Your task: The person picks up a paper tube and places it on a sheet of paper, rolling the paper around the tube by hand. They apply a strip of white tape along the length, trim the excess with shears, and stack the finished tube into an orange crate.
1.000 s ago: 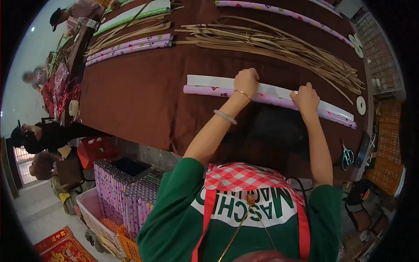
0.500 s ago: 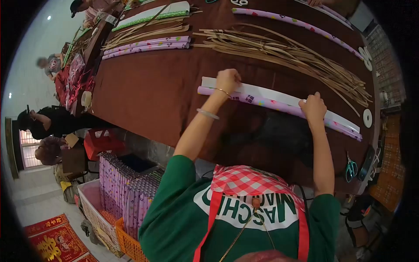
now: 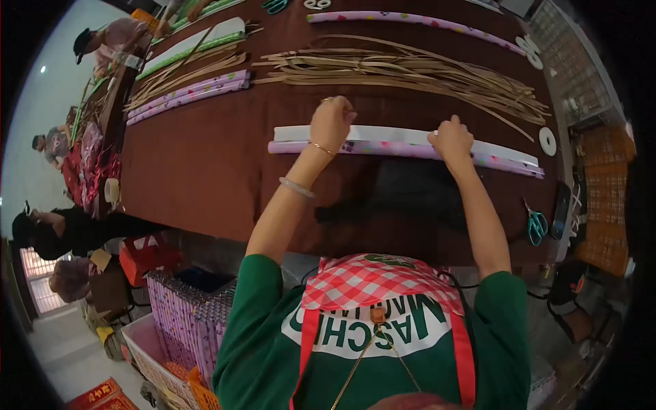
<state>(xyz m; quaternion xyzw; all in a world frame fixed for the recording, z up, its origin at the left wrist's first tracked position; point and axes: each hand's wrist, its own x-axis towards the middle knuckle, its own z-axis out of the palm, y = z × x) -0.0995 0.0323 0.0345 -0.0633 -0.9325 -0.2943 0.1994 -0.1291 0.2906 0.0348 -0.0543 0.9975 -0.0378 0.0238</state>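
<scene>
A long sheet of purple patterned paper (image 3: 393,147) lies part-rolled across the brown-covered table, its white inner side (image 3: 389,134) showing along the far edge. My left hand (image 3: 331,124) is over the left part of the sheet. Its fingers are curled together past the far edge, and what they pinch, if anything, is too small to make out. Farther right, my right hand (image 3: 454,141) has its thumb and bent fingers closed at the white strip, gripping the paper. A bracelet and a bangle are on my left wrist and forearm.
Brown flat strips (image 3: 403,72) lie beyond the paper, with purple rolls (image 3: 191,96) at left. Tape rolls (image 3: 547,141), scissors (image 3: 536,224) and a dark phone-like object (image 3: 562,212) sit at right. Finished purple rolls (image 3: 181,307) stand in a basket below. Other people work at left.
The view has shifted, so the table and paper appear farther left and more level. My left hand's fingers have turned slightly up from the sheet; my right hand stays at the white strip.
</scene>
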